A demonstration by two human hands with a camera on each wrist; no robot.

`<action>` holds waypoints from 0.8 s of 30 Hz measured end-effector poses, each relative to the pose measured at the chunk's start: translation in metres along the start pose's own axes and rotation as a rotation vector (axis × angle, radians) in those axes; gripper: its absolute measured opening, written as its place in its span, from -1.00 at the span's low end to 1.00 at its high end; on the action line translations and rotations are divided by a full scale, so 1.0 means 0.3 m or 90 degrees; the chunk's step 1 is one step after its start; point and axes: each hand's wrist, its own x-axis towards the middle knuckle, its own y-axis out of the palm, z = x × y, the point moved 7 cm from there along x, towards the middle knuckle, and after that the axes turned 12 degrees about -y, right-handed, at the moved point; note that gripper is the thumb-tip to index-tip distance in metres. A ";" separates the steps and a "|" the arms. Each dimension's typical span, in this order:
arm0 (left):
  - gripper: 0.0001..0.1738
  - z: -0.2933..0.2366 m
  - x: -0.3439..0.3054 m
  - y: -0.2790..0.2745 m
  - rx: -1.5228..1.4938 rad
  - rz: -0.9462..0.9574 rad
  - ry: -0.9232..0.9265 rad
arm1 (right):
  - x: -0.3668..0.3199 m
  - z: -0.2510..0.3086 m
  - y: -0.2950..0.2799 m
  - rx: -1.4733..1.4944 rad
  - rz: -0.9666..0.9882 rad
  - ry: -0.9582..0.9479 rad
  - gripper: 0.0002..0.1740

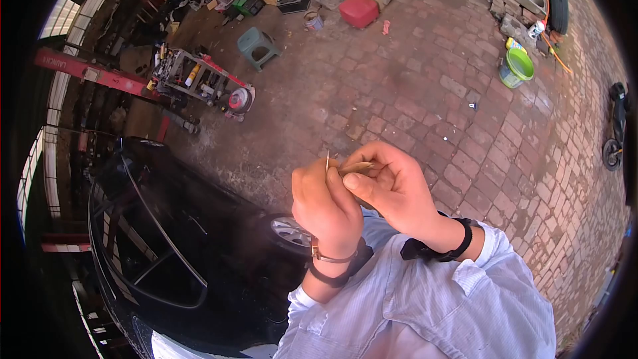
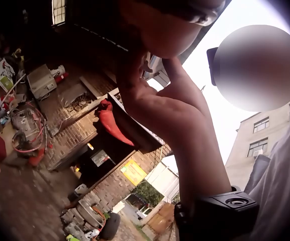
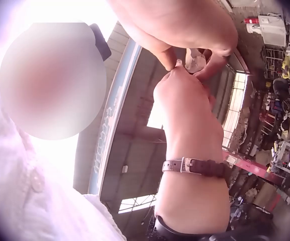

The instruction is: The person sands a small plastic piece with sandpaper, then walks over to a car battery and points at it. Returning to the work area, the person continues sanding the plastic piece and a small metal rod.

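Observation:
Both hands meet in front of the chest in the head view. My right hand (image 1: 393,189) pinches a thin, flat brownish piece (image 1: 357,167), with its thumb and fingers curled about it. Against its fingertips, my left hand (image 1: 325,205) has its fingers curled and pinches the same piece from the other side. A thin pale edge (image 1: 327,159) sticks up at the left fingers. Seen from the right wrist, a small pale patch (image 3: 195,61) shows between the hands. Fingers hide most of the piece, and I cannot tell its kind.
A black car (image 1: 219,259) stands close on the left. Farther off are a tool cart (image 1: 193,80), a green stool (image 1: 258,48), a red box (image 1: 359,10) and a green bucket (image 1: 516,68) on the brick paving (image 1: 425,86).

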 end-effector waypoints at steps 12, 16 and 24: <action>-0.77 0.082 0.010 0.046 -0.260 0.130 -0.192 | 0.001 -0.041 -0.014 0.216 0.005 0.159 -0.77; -0.70 0.084 -0.001 0.068 -0.326 0.158 -0.175 | 0.010 -0.023 -0.027 0.104 0.013 0.086 -0.80; -0.70 0.086 0.000 0.058 -0.353 0.159 -0.192 | 0.016 0.055 -0.002 0.032 -0.018 -0.013 -0.83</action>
